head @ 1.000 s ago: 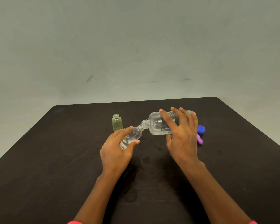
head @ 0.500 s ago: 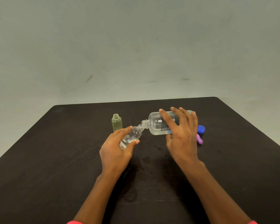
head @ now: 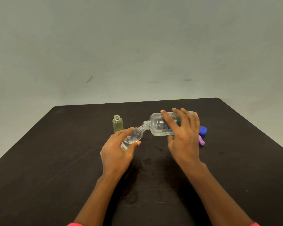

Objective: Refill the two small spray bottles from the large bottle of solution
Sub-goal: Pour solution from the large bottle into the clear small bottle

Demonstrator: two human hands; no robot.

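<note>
2 grips, left hand (head: 116, 152) round small bottle (head: 135, 136), right hand (head: 185, 141) round large bottle (head: 156, 124), label (head: 165, 127) mostly hidden

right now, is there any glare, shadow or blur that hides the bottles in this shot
Head view: soft, even light, only faint shadows on the table below the left hand and right hand; head view: small bright highlights on the large bottle, its label print too soft to read; the clear small bottle shows liquid plainly; no motion blur.
</note>
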